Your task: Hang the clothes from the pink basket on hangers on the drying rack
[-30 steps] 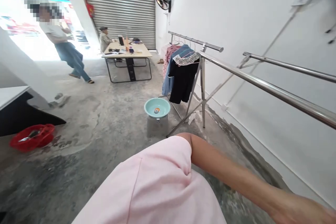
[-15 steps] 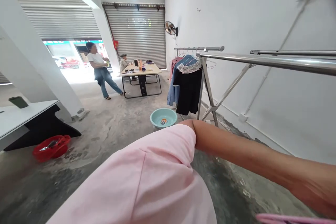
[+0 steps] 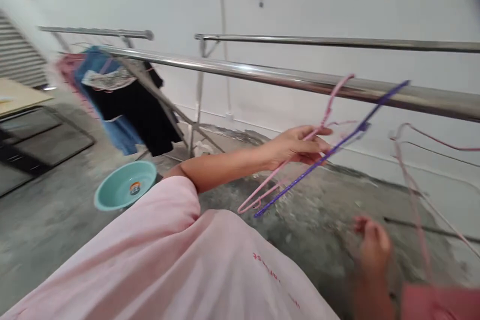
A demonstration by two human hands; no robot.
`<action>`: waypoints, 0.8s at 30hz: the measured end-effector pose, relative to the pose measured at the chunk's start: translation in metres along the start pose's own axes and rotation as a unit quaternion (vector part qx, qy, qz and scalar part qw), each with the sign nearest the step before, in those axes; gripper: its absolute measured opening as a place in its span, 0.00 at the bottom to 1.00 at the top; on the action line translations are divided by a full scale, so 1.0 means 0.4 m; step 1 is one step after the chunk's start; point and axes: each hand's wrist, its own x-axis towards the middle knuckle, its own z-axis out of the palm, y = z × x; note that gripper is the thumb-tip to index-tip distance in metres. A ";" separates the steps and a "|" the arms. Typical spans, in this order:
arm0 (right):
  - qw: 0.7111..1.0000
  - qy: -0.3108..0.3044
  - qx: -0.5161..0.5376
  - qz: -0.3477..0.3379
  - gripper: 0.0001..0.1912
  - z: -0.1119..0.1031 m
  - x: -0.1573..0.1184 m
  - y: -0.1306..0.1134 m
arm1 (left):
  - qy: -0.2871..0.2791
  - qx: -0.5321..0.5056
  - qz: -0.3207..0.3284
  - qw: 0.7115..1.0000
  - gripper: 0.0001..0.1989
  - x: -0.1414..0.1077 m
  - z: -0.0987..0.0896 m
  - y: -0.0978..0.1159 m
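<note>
The left hand (image 3: 296, 146) is closed around two thin hangers, a pink hanger (image 3: 285, 165) and a purple hanger (image 3: 330, 150). They stick out in front of the shiny metal rail (image 3: 232, 67). The right hand (image 3: 371, 247) is low and blurry, near more pink hangers (image 3: 416, 200); I cannot tell if its fingers grip anything. A green bowl (image 3: 125, 185) sits on the floor. Dark and blue clothes (image 3: 123, 105) hang on the rack.

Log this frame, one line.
left hand: holds pink hanger, purple hanger | right hand: blurred, low | steel rail above
</note>
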 end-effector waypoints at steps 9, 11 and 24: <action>0.963 -0.124 0.229 -0.070 0.41 -0.044 0.191 -0.438 | 0.046 0.092 0.073 0.992 0.36 0.105 0.052 -0.034; 0.957 -0.191 0.212 -0.046 0.39 0.001 0.194 -0.479 | 0.031 0.100 0.087 0.991 0.28 0.132 0.079 -0.035; 0.960 -0.113 0.253 0.046 0.27 -0.225 0.185 -0.489 | -0.010 0.001 0.018 1.000 0.06 0.245 0.240 -0.064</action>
